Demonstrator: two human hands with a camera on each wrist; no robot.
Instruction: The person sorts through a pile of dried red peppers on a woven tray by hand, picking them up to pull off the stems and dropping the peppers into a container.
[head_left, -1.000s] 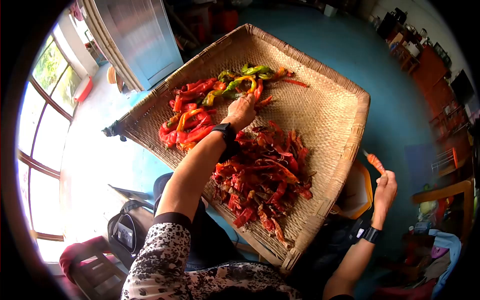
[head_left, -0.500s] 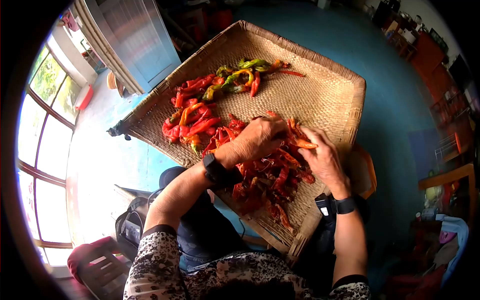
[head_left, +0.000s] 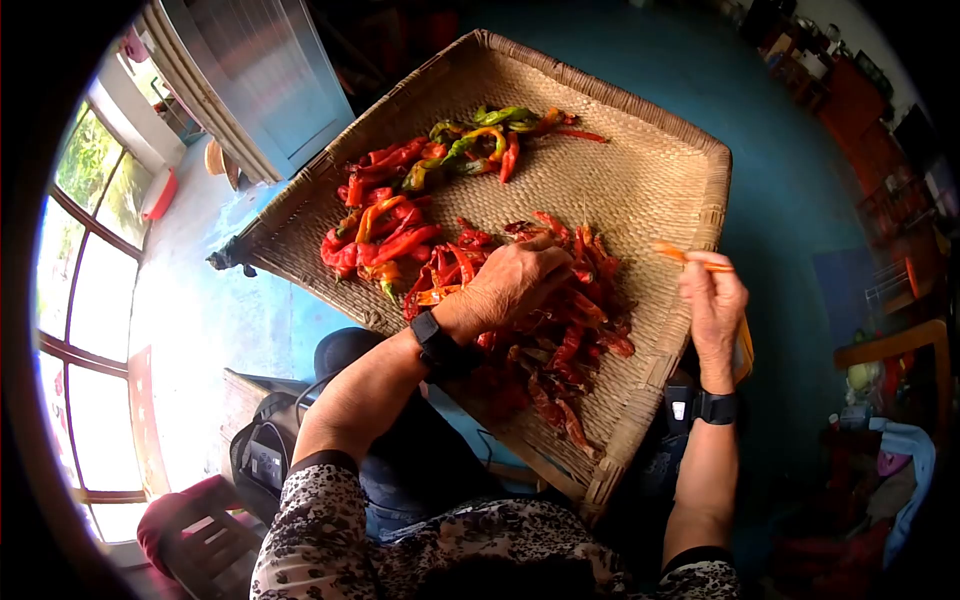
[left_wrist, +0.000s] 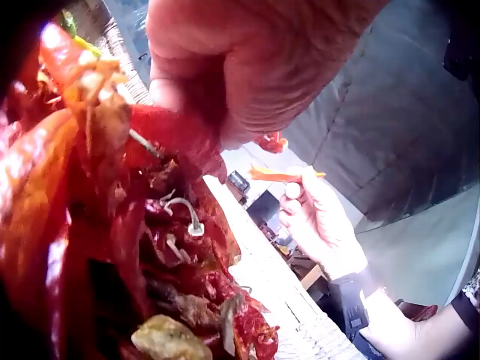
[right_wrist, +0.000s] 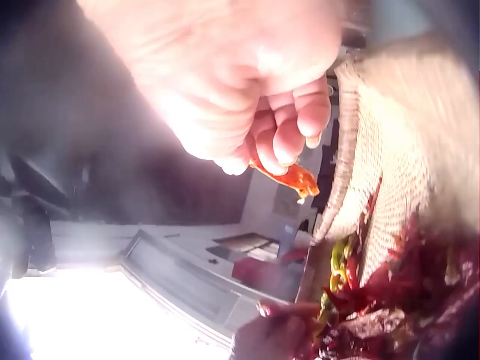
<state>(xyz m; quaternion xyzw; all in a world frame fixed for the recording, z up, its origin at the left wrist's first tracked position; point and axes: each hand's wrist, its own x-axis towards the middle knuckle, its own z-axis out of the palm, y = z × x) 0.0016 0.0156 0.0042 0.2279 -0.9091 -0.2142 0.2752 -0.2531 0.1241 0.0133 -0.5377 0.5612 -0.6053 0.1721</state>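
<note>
A wide woven bamboo tray (head_left: 640, 180) holds a heap of wrinkled dried red chillies (head_left: 568, 350) on its near side. Over this heap, my left hand (head_left: 512, 282) has its fingers bent down among the pods. The left wrist view shows its thumb and finger pinching a dark red chilli (left_wrist: 169, 131). Off at the tray's right rim, my right hand (head_left: 714, 310) pinches a slim orange chilli (right_wrist: 296, 178) between thumb and fingers, its tip pointing left toward the tray. Plumper red peppers (head_left: 400, 240) and green-yellow peppers (head_left: 470, 148) lie in the tray's far left part.
An orange-rimmed container (head_left: 744, 352) stands below the tray's right edge, mostly hidden by the right hand. A backpack (head_left: 265, 455) and a wooden chair (head_left: 205, 540) are at the lower left. A blue door (head_left: 265, 90) stands beyond the tray.
My left hand has come from the far peppers to the dried heap. My right hand first came in from outside the tray to the heap, then moved back right with an orange chilli.
</note>
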